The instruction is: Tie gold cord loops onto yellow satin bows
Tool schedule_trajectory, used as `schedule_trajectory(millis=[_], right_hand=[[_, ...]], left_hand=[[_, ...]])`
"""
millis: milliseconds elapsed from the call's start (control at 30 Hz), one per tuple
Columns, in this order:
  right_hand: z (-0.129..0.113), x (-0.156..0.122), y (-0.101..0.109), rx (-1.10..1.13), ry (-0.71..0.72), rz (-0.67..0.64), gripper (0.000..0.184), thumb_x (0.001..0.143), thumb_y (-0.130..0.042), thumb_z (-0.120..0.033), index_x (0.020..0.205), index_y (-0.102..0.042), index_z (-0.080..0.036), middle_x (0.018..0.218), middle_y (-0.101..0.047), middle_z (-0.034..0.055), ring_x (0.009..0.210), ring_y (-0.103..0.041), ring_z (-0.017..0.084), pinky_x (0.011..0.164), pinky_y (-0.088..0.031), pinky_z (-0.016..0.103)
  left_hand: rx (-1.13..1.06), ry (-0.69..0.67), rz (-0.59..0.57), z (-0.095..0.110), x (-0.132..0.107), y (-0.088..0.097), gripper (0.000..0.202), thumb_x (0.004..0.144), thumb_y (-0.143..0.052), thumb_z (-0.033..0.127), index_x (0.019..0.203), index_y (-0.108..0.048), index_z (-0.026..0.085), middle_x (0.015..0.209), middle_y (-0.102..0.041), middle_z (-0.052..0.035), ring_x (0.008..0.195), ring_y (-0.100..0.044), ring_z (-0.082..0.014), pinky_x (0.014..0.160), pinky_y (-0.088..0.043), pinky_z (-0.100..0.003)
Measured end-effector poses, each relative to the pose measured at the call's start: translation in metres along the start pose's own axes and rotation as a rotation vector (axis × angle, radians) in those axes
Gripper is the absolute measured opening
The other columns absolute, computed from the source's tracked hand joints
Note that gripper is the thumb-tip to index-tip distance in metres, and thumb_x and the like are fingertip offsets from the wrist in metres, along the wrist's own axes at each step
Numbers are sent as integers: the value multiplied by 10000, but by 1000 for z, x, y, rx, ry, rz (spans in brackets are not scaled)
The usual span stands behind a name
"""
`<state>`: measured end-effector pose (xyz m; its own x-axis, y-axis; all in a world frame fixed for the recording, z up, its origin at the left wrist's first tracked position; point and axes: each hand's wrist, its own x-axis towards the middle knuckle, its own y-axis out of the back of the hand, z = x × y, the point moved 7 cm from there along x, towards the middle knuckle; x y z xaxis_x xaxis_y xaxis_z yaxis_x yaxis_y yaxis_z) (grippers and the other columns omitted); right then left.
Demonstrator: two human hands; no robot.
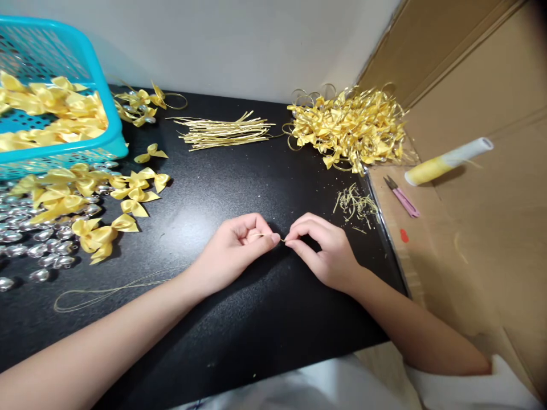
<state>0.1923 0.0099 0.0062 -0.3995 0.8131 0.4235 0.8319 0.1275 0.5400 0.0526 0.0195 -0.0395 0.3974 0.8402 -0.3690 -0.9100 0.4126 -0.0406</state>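
Observation:
Over the middle of the black table, my left hand (pixel 241 245) pinches a thin gold thread (pixel 282 240) between thumb and fingers. My right hand (pixel 322 247) is closed on the same thread, its fingertips just right of my left thumb. Only a short bit of thread shows between the two hands; the rest is hidden in my fingers. Beyond my hands lies a bundle of straight gold cords (pixel 228 132). A loop of fine thread (pixel 98 295) rests on the table beside my left forearm.
At left stand a turquoise basket (pixel 100 74) of yellow bows, loose yellow bows (pixel 137 191) and silver beads (pixel 43 242). Back right is a heap of finished-looking bow loops (pixel 350 128). Thread scraps (pixel 356 205), pink snips (pixel 401 196) and a yellow-white roll (pixel 447 162) lie at right.

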Motion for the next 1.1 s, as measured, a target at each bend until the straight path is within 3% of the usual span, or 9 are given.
schedule_trajectory(millis=[233,433,600,733,1100], right_hand=[[6,-3,2,55,-61,32,95,857,-641,-130,882,-586,-202,843,-652,24,783,-639,139,735,-549,285],[20,-12,-8,268,-209,41,351,752,-788,-199,1040,-588,-217,963,-720,35,878,-701,149,846,-583,300],[20,-11,-9,274,-237,98,205,779,-751,-186,940,-627,-212,870,-730,18,798,-712,145,780,-598,292],[16,-10,-2,179,-231,157,69,812,-705,-162,829,-651,-203,778,-725,4,707,-697,132,695,-578,276],[7,-2,20,23,-40,139,148,792,-664,-63,787,-614,-202,744,-704,-5,711,-682,124,681,-554,261]], left_hand=[[-2,-28,-44,2,2,-4,232,847,-602,334,712,-545,154,443,-342,110,415,-250,-35,390,-169,-151],[5,-44,-39,3,1,-2,222,840,-606,327,718,-573,144,443,-364,101,419,-263,-37,395,-171,-158],[-1,-38,-62,2,1,-4,231,838,-612,347,730,-576,145,451,-349,103,423,-258,-38,396,-169,-158],[15,-20,-77,1,1,-5,239,840,-607,355,725,-569,150,446,-325,105,421,-248,-40,399,-165,-160],[21,13,-48,1,-1,-4,265,818,-625,356,664,-538,159,425,-343,100,402,-235,-36,385,-161,-157]])
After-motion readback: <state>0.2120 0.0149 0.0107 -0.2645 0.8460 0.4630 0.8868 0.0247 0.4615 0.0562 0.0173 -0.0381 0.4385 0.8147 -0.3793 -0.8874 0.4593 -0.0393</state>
